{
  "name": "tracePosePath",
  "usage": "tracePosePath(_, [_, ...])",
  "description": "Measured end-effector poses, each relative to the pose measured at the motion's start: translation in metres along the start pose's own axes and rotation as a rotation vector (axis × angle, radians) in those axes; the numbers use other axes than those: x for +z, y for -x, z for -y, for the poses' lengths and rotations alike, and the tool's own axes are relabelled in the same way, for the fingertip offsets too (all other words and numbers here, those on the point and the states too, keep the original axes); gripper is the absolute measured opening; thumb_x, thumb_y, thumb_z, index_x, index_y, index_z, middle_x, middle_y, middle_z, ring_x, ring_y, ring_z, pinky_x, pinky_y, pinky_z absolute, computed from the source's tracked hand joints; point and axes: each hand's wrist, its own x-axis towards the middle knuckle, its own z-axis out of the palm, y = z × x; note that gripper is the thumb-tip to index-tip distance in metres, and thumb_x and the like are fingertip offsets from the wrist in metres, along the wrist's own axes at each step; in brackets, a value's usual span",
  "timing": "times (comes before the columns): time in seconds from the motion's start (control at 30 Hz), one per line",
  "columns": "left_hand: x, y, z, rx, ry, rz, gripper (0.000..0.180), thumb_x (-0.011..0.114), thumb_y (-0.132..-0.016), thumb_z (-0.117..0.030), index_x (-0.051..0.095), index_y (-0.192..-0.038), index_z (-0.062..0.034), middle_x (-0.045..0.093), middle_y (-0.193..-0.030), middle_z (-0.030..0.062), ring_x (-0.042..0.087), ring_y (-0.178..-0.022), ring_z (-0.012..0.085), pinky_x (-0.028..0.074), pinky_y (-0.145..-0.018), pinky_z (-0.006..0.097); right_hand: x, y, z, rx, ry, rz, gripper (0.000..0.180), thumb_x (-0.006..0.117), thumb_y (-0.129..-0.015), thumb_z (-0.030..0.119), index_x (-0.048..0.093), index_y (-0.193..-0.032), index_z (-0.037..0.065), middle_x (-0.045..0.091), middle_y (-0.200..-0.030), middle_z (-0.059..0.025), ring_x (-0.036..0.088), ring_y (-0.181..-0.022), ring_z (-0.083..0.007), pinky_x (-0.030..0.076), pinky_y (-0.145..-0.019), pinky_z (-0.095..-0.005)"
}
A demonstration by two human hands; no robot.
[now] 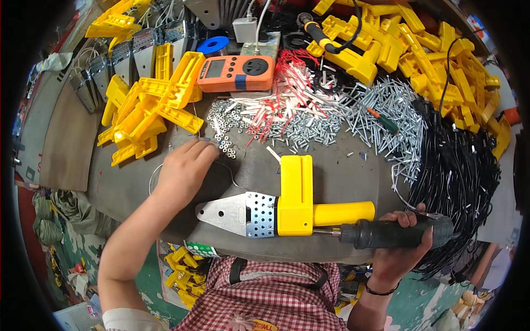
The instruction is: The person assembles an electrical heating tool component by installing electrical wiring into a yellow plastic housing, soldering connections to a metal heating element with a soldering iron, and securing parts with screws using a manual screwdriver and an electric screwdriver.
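Observation:
In my right hand [393, 268] is a dark power screwdriver [381, 234], fingers wrapped round its body. Its bit meets the side of a yellow plastic housing [295, 212] with a yellow handle [345, 212]. A perforated metal bracket [260, 215] and a pointed grey metal plate [225, 214] extend from the housing's left. My left hand [185, 168] is closed, fingertips pinched at the edge of a scatter of small nuts [223, 129]; what they hold, if anything, I cannot make out. A thin wire [236, 179] curves beneath that hand toward the plate.
Yellow plastic shells [141, 113] lie at the left, with more [436, 71] heaped far right. An orange meter [237, 73] stands behind the nuts. Screws [386, 118], red-and-white leads [287, 94] and black cables [455, 176] cover the far and right side of the table.

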Motion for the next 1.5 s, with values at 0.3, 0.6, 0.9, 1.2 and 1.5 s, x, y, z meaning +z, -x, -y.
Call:
tracePosePath(0.3, [0.007,0.044,-0.096,-0.229,0.839,-0.145,0.018,0.067,-0.066,-0.003,0.054,-0.077,-0.0095,0.066,-0.084,0.0008,0.057,-0.087,0.0199,0.033,-0.087,0.041,0.003,-0.001,0.001,0.011,0.006,-0.005,0.04,0.052,-0.085,0.027,0.041,-0.119,0.01,0.045,-0.082,-0.0024,0.044,-0.082,-0.0152,0.035,-0.088,-0.0361])
tracePosePath(0.6, [0.012,0.043,-0.101,-0.261,0.789,-0.18,0.017,0.064,-0.065,-0.004,0.053,-0.077,-0.0099,0.067,-0.084,-0.0005,0.057,-0.083,0.019,0.031,-0.086,0.041,0.001,-0.001,-0.001,0.021,-0.047,0.023,0.036,0.053,-0.084,0.024,0.044,-0.114,0.006,0.043,-0.082,-0.0022,0.044,-0.081,-0.0144,0.036,-0.087,-0.0347])
tracePosePath(0.9, [0.017,0.046,-0.103,-0.199,0.771,-0.217,0.019,0.066,-0.063,-0.004,0.055,-0.078,-0.0093,0.066,-0.086,0.0013,0.056,-0.084,0.0219,0.035,-0.086,0.042,0.006,0.0,-0.003,0.02,-0.057,0.024,0.034,0.053,-0.084,0.023,0.044,-0.111,0.007,0.043,-0.08,-0.0009,0.044,-0.079,-0.0132,0.036,-0.085,-0.0333])
tracePosePath(1.2, [0.013,0.041,-0.101,-0.166,0.634,-0.215,0.025,0.067,-0.059,-0.007,0.062,-0.082,-0.0083,0.056,-0.082,0.0044,0.052,-0.086,0.027,0.039,-0.09,0.048,0.02,0.004,-0.007,-0.016,-0.004,-0.038,0.033,0.054,-0.081,0.026,0.044,-0.109,0.011,0.045,-0.077,-0.0005,0.045,-0.076,-0.0129,0.038,-0.083,-0.0337])
tracePosePath(1.5, [0.022,0.039,-0.106,-0.126,0.589,-0.203,0.024,0.066,-0.058,-0.008,0.062,-0.081,-0.0086,0.054,-0.073,0.0034,0.051,-0.076,0.024,0.035,-0.092,0.052,0.021,0.004,-0.006,-0.026,-0.039,-0.085,0.032,0.055,-0.08,0.027,0.046,-0.106,0.012,0.046,-0.075,-0.0002,0.045,-0.074,-0.0125,0.038,-0.082,-0.0338])
